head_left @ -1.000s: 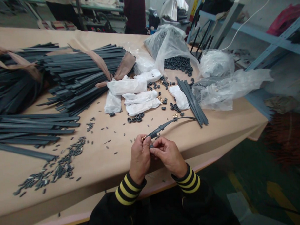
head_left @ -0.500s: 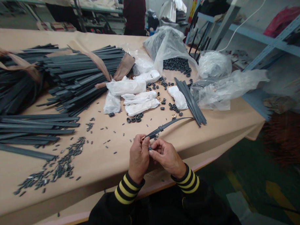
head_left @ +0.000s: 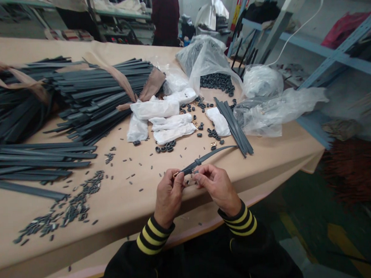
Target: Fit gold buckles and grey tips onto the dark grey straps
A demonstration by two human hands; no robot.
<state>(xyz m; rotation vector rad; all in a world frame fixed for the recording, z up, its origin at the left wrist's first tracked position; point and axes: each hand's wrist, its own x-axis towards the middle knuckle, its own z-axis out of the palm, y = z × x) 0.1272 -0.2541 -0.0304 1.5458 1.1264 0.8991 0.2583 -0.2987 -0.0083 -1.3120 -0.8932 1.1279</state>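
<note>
My left hand is closed on the buckle end of a dark grey belt strap, thumb pressed on top. A bit of the gold-coloured buckle shows at its fingertips. A keeper loop sits around the strap, whose free end curves away to the right over the table. Close by on the right, my right hand pinches a small dark piece between thumb and fingers, just below the strap. Its exact kind is too small to tell.
Bundled dark straps lie at the left, with loose small dark pieces in front. White wrapped packets, a clear bag of loops and a few straps lie beyond my hands. The table edge runs beneath my wrists.
My right hand has moved right, away from my left fingers, with the small piece showing at its fingertips. My left hand still holds the strap, shifted slightly left.
</note>
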